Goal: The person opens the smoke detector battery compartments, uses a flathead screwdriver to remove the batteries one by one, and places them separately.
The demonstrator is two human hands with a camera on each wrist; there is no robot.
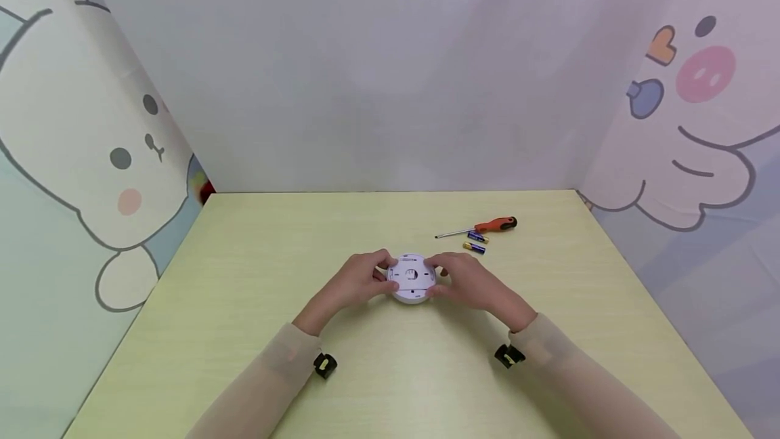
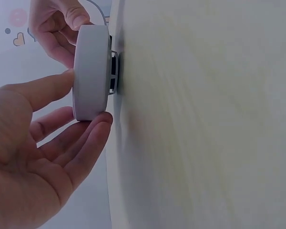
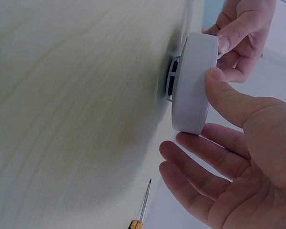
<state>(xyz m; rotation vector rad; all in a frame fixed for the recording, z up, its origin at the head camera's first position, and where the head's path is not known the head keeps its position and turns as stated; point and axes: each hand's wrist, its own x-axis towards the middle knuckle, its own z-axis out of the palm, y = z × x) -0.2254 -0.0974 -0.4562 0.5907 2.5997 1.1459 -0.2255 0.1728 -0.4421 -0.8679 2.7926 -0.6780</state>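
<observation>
A round white smoke detector [image 1: 412, 276] lies with its flat slotted back facing up, between both hands near the middle of the table. In the left wrist view its smooth side wall [image 2: 92, 71] shows, with the dark-slotted vent part turned to the tabletop; whether that part touches the wood I cannot tell. My left hand [image 1: 361, 279] grips the left rim, thumb on the near back face and fingers around the edge. On the opposite rim, my right hand [image 1: 468, 280] holds it between thumb and fingers. Some right fingers [image 3: 195, 191] stay off the detector.
Beyond the right hand lie a screwdriver [image 1: 496, 225] with an orange-and-black handle and two small blue-and-gold batteries [image 1: 474, 248]. The pale wooden table [image 1: 274, 222] ends at a plain curtain [image 1: 390, 87] behind; cartoon-printed cloth hangs on both sides.
</observation>
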